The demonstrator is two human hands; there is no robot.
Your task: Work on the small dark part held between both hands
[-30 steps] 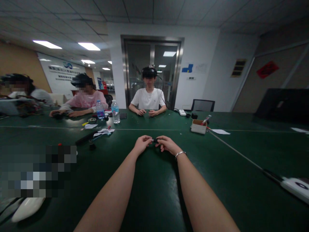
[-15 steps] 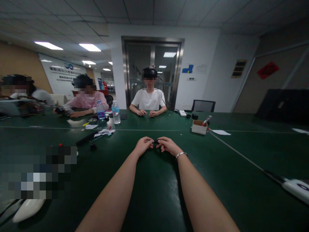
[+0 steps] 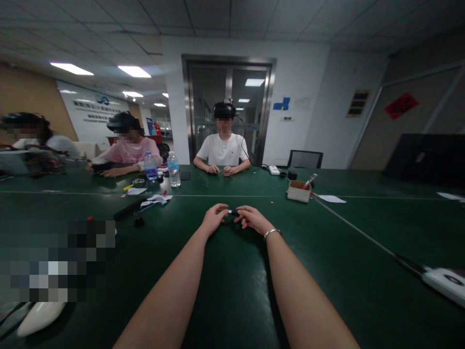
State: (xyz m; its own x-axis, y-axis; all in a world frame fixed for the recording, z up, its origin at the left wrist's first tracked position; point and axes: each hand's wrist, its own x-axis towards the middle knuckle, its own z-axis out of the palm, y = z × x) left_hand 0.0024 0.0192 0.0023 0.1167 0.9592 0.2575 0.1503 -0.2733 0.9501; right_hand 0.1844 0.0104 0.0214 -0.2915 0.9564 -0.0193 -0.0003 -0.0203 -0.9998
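Between my hands, above the dark green table [image 3: 232, 300], is a small dark object with a silvery end [image 3: 233, 212]. My right hand [image 3: 253, 219] pinches its dark part between thumb and fingers; a silver bracelet [image 3: 272, 233] is round that wrist. My left hand [image 3: 215, 217] has its fingertips closed at the silvery end on the left side. The object is too small to name, and the fingers cover part of it.
A small box [image 3: 298, 191] with a pen-like item stands ahead right. Two bottles [image 3: 174, 169], papers [image 3: 157, 198] and a black item [image 3: 138, 219] are ahead left. A power strip [image 3: 445, 285] lies right. People [image 3: 223, 149] sit across the table.
A little more of the silvery end shows beside my left fingertips, which have shifted slightly left. My right hand is nearly still.
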